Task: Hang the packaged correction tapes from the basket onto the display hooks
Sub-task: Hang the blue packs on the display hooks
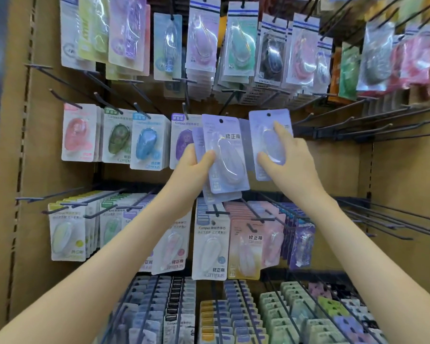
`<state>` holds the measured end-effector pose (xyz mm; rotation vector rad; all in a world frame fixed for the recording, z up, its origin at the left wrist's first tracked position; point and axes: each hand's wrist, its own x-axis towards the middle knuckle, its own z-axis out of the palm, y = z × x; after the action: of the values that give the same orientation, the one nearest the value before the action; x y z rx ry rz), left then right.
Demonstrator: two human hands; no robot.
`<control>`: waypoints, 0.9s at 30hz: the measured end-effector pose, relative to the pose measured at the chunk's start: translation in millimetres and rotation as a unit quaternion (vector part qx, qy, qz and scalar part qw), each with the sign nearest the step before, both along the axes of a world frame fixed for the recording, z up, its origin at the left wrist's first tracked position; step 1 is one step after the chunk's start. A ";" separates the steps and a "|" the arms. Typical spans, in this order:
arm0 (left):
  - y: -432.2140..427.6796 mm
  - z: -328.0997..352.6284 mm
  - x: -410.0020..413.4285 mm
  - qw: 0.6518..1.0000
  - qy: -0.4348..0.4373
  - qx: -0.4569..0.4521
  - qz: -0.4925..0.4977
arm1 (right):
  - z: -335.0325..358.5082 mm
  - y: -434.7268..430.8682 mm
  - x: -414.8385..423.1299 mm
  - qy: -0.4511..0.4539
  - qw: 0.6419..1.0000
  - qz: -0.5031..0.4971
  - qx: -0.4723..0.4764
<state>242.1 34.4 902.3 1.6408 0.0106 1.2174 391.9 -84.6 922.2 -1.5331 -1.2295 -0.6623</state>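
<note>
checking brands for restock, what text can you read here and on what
"修正帯": front pack in the left hand
"Campus": blue pack, middle row
"Campus", "修正帯": white pack, lower row
"修正帯": pink pack beside it
single pack in the right hand: too faint
top-row packs, fine print: too blurred

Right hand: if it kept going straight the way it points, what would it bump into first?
Probably a bare hook just behind the purple pack that the right hand holds, though depth is hard to judge.
</note>
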 end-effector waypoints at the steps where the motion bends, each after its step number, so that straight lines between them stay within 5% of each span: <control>1: 1.4 1.0 0.1 1.000 -0.001 0.001 0.003 | 2.9 1.6 3.3 0.003 1.000 -0.007 -0.013; 12: 14.3 0.2 4.1 1.000 -0.007 -0.006 0.026 | -7.1 16.5 16.8 -0.031 0.995 0.018 0.091; 27: 18.8 8.5 5.4 0.998 -0.024 -0.064 0.005 | 15.7 16.5 12.8 -0.030 0.998 -0.053 -0.001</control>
<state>247.5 53.2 910.8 1.5024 0.0656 1.2395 404.7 -68.2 937.9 -1.5976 -1.1994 -0.7811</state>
